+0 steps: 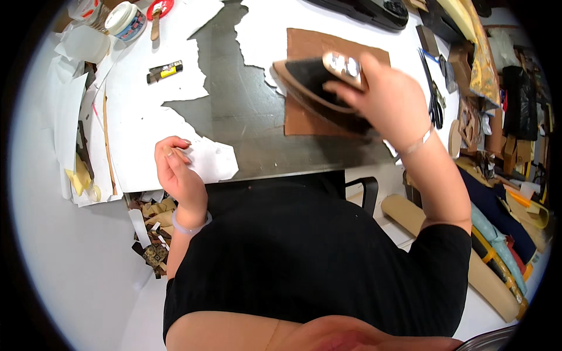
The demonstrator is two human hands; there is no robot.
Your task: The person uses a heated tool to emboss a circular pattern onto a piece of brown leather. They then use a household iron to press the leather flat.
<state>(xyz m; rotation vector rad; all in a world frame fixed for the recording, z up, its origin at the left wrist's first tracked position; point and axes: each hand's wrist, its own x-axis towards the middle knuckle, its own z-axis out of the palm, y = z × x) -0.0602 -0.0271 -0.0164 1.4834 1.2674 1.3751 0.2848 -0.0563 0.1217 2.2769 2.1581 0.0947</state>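
Note:
My right hand is closed around the light handle of an iron, a pointed tool with a black top and a brown edge. The iron lies over a brown rectangular sheet, perhaps leather, and covers its middle; motion blurs its rear end. Whether its sole presses on the sheet, I cannot tell. Near the table's front edge, my left hand hangs over torn white paper with curled fingers and the thumb against them. Anything between those fingertips is too small to make out.
A small black and yellow object lies on the worktable. Back left are a white tub and a flat stick on a red lid. Black-handled scissors lie at the right. Rolled materials lean farther right.

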